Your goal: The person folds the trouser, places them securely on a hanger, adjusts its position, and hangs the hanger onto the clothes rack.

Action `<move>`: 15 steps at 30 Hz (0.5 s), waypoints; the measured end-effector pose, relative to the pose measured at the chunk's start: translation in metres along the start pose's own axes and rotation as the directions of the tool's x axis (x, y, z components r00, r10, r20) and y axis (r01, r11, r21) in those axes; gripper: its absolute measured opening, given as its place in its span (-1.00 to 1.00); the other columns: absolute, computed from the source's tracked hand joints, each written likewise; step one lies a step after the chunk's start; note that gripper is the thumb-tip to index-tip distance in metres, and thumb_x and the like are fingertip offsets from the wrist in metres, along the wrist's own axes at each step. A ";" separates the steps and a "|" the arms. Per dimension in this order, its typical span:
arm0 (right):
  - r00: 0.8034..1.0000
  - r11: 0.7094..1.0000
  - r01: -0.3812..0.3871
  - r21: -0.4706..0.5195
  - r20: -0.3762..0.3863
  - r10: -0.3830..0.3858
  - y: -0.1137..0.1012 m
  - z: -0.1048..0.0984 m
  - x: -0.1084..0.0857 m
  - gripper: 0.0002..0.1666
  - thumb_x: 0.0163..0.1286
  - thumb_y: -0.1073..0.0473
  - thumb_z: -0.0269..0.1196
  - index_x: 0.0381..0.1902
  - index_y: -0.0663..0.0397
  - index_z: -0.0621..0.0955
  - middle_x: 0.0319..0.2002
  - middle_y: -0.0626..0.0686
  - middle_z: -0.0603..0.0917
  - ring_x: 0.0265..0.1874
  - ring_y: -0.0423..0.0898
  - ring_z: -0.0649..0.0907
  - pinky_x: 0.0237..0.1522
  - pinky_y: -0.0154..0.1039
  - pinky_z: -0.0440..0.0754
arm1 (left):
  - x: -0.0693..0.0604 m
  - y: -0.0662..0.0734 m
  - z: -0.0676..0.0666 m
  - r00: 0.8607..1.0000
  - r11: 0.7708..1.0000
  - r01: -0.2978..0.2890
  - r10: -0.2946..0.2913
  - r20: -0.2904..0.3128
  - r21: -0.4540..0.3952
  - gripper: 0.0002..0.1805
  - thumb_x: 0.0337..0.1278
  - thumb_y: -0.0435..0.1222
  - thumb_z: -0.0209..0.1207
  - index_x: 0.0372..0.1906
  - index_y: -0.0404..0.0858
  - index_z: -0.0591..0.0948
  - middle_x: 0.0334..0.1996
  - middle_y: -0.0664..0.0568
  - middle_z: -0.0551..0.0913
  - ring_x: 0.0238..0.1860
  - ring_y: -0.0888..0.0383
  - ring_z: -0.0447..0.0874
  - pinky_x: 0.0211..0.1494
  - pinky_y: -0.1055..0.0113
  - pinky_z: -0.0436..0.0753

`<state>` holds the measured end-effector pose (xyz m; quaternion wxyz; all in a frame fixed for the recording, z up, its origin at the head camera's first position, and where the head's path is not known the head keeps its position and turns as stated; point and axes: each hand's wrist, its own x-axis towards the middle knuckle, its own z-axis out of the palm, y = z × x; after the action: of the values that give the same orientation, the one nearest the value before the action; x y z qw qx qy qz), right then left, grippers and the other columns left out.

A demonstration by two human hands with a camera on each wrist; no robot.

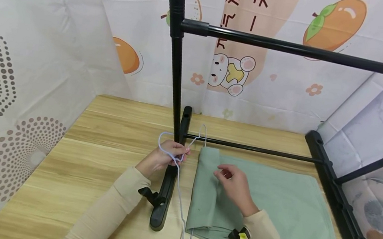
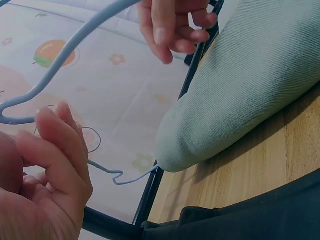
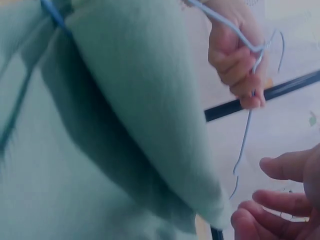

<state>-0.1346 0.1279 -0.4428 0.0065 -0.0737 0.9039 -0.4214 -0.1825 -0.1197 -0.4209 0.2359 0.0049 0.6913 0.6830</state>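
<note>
A pale blue wire hanger (image 1: 179,184) is held up off the table by my left hand (image 1: 166,153), whose fingers curl round it near its hook. One end of a sage-green cloth (image 1: 275,203) is folded over the hanger's long bar, and the rest lies flat to the right. Over the fold hovers my right hand (image 1: 235,185), its fingers loosely bent with nothing between them. The right wrist view shows the left hand (image 3: 237,60) gripping the wire, and the right hand's fingers (image 3: 287,167) apart from the cloth (image 3: 135,100).
A black garment rack stands on the wooden table (image 1: 99,156), its top rail (image 1: 295,50) crossing above the cloth. The rack's left foot (image 1: 164,196) lies below the left hand, its right foot (image 1: 349,221) beyond the cloth. Printed curtains (image 1: 154,70) hang behind.
</note>
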 end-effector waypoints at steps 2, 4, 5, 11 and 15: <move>0.999 0.999 -0.032 0.001 -0.001 0.032 0.005 -0.002 0.004 -0.64 0.33 0.14 0.31 0.00 0.23 0.65 -0.28 0.13 0.69 -0.28 -0.03 0.63 -0.33 -0.27 0.56 | 0.000 0.000 -0.001 1.000 1.000 0.001 -0.001 0.011 -0.001 -0.71 0.43 -0.31 0.01 -0.15 -0.52 0.56 -0.71 0.16 0.58 -0.74 0.40 0.46 -0.71 0.61 0.32; 0.998 0.998 -0.058 0.003 0.004 0.058 0.010 -0.003 0.007 -0.62 0.33 0.13 0.31 0.03 0.25 0.64 -0.26 0.15 0.69 -0.26 0.00 0.64 -0.30 -0.25 0.56 | 0.000 0.000 -0.001 1.000 1.000 -0.003 0.004 0.020 -0.006 -0.71 0.44 -0.32 0.00 -0.14 -0.53 0.55 -0.71 0.16 0.58 -0.74 0.40 0.46 -0.71 0.62 0.32; 0.998 0.998 -0.066 0.004 0.006 0.066 0.012 -0.003 0.008 -0.61 0.32 0.13 0.31 0.03 0.26 0.63 -0.25 0.16 0.69 -0.25 0.01 0.64 -0.30 -0.24 0.57 | 0.000 0.000 -0.001 1.000 1.000 -0.006 0.006 0.022 -0.006 -0.72 0.44 -0.32 0.00 -0.14 -0.54 0.55 -0.71 0.15 0.58 -0.74 0.40 0.46 -0.71 0.62 0.32; 0.986 0.983 -0.149 0.109 0.096 0.139 0.018 0.000 0.011 -0.54 0.32 0.14 0.31 0.06 0.38 0.60 -0.23 0.22 0.70 -0.37 -0.09 0.66 -0.38 -0.27 0.62 | 0.000 -0.001 -0.002 1.000 1.000 -0.011 0.012 0.022 -0.023 -0.72 0.43 -0.34 0.00 -0.14 -0.55 0.54 -0.69 0.12 0.58 -0.74 0.39 0.45 -0.70 0.62 0.32; 0.961 0.949 -0.239 0.203 0.192 0.201 0.020 0.003 0.010 -0.47 0.34 0.13 0.29 0.12 0.44 0.54 -0.26 0.21 0.71 -0.46 -0.15 0.64 -0.41 -0.26 0.66 | 0.000 -0.001 -0.002 1.000 0.999 -0.006 0.007 0.029 -0.040 -0.70 0.43 -0.34 0.01 -0.11 -0.58 0.53 -0.68 0.11 0.58 -0.73 0.39 0.45 -0.69 0.62 0.34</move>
<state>-0.1468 0.1371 -0.4599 0.1383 -0.0062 0.8492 -0.5097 -0.1829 -0.1218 -0.4219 0.2440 0.0125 0.6740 0.6972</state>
